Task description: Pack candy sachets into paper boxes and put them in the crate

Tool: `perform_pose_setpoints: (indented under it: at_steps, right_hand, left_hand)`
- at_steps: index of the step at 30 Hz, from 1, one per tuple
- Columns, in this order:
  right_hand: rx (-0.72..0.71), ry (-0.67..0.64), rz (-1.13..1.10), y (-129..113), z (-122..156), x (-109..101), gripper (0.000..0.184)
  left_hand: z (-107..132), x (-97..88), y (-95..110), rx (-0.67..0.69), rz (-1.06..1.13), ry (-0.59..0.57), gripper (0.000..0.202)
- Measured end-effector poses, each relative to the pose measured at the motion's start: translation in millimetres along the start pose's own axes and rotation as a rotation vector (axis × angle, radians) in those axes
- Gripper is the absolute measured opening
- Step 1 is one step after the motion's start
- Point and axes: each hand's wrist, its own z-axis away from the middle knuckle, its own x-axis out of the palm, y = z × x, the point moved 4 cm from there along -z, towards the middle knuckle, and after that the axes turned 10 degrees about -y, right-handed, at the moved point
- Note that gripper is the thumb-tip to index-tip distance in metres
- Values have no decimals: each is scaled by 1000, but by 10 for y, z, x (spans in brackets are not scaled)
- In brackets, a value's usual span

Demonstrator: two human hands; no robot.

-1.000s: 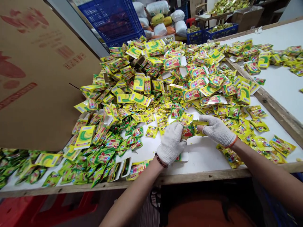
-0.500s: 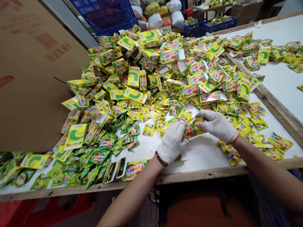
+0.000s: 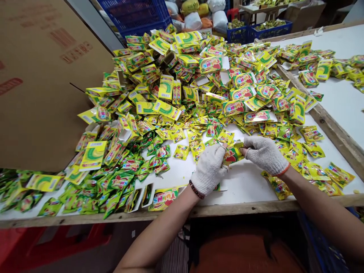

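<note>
My left hand (image 3: 209,169) and my right hand (image 3: 265,155) wear white knit gloves and hold a small strip of green-and-yellow foil sachets (image 3: 233,154) between them. Both hands pinch it by its ends, just above the white table top (image 3: 244,185). A big heap of loose sachets and yellow printed cartons (image 3: 170,110) spreads out beyond my hands. Single sachets (image 3: 181,152) lie close to my left hand, and others (image 3: 277,185) lie under my right wrist. A beaded bracelet (image 3: 196,189) circles my left wrist.
A flat brown cardboard sheet (image 3: 42,87) lies on the left, and a wooden rail (image 3: 332,132) crosses the table on the right. Blue crates (image 3: 265,32) and white sacks (image 3: 193,21) stand beyond the table. A red crate (image 3: 48,246) sits below the front edge.
My gloved fingers have closed in around the sachet strip, and my hands sit a little closer together. The whole view has shifted slightly as my head moved.
</note>
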Motion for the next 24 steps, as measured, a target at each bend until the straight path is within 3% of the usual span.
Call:
perform_pose_setpoints:
  at_steps: [4,10,15,19,24]
  right_hand:
    - [6,-37,-14,-14,21,16,29]
    - [-26,-21,106,-53,34,51,16]
    - [0,-22,47,-73,13,39,18]
    - [150,-214,-297,-43,7,76,16]
    - [283,-474,-693,-16,100,95,39]
  left_hand:
    - [6,1,-30,5,-3,-10,62]
    - [32,16,-26,70,46,-6,61]
    - [24,12,-6,99,61,33,61]
    - [10,30,13,111,43,22,63]
    - [-4,39,7,51,35,-11,62]
